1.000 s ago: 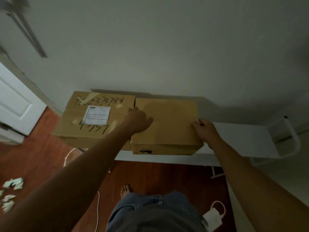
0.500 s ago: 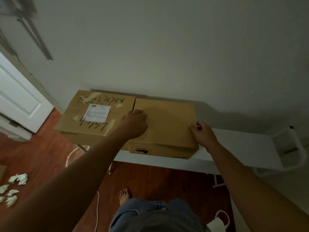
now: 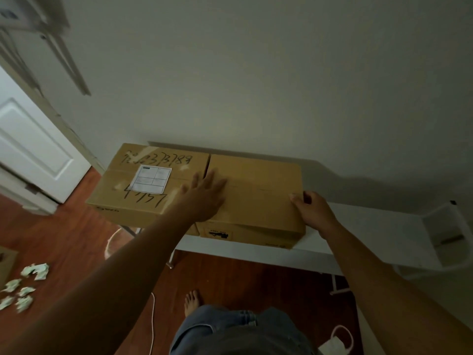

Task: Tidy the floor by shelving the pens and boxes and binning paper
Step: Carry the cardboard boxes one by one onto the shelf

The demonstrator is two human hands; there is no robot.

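Step in hand: shelving boxes. Plain cardboard box [image 3: 258, 190] sits at frame centre on white shelf [image 3: 371, 226], touching labelled cardboard box [image 3: 115, 190] on its left. Left hand [image 3: 204, 196] lies flat on its top, fingers straight; right hand [image 3: 313, 210] curls over its right edge. Judgement: placement nearly complete. Next move calls for release, then gathering crumpled paper scraps [image 3: 35, 271] at lower left.

Two boxes sat side by side on shelf [image 3: 371, 226], touching, wall close behind. Left box [image 3: 151, 183] at shelf's left end; right box [image 3: 258, 201] just right of it. Left hand [image 3: 204, 193] lay flat on right box's top, near seam between boxes. Right hand [image 3: 312, 211] gripped right box's right edge. Paper scraps [image 3: 23, 288] lay on floor [image 3: 243, 278] far left, well apart from shelf. Door [image 3: 33, 149] stood left of boxes. Cable [image 3: 152, 316] lay on floor before shelf, beside foot [image 3: 192, 302].
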